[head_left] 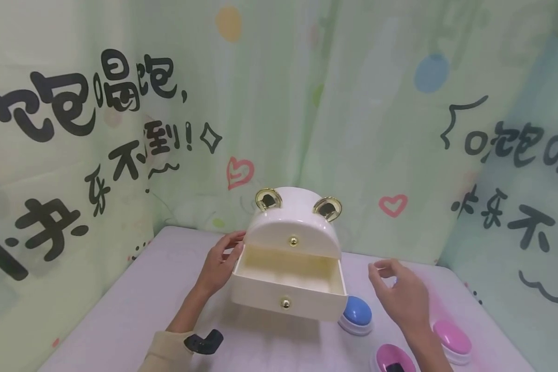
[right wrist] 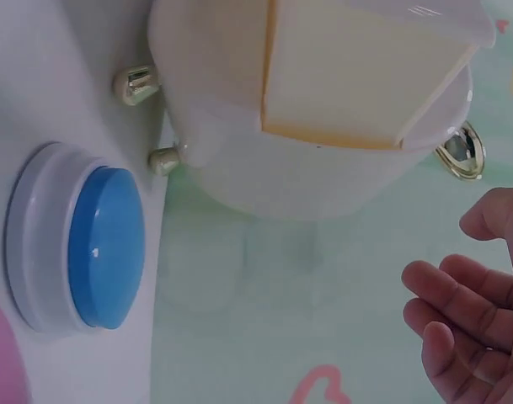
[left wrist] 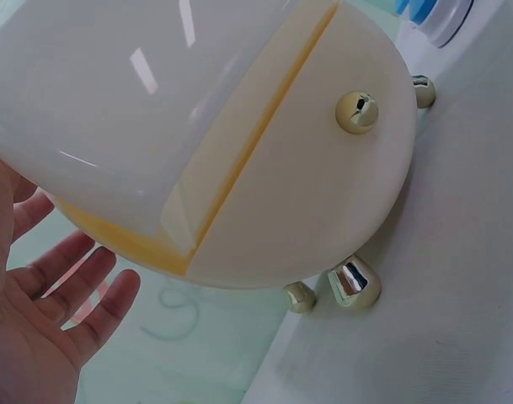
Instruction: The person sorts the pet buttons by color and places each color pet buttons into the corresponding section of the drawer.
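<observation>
A white rounded drawer box (head_left: 302, 204) with two gold-rimmed eyes stands in the middle of the table. One drawer (head_left: 285, 305) is pulled out toward me, its cream inside showing. Above it in the head view is a front with a gold knob (head_left: 293, 241); under it in the left wrist view, a lower front (left wrist: 298, 177) has another. At the box's left side is my left hand (head_left: 218, 266), fingers extended along the side. Apart from the box, to its right, my right hand (head_left: 402, 294) hovers with loosely bent fingers and nothing in them.
A blue domed button (head_left: 357, 311) on a white base sits just right of the drawer. Two pink buttons, one nearer (head_left: 390, 357) and one farther right (head_left: 452, 337), stand around my right forearm. Green printed curtains (head_left: 279, 103) rise behind the white table (head_left: 176, 258).
</observation>
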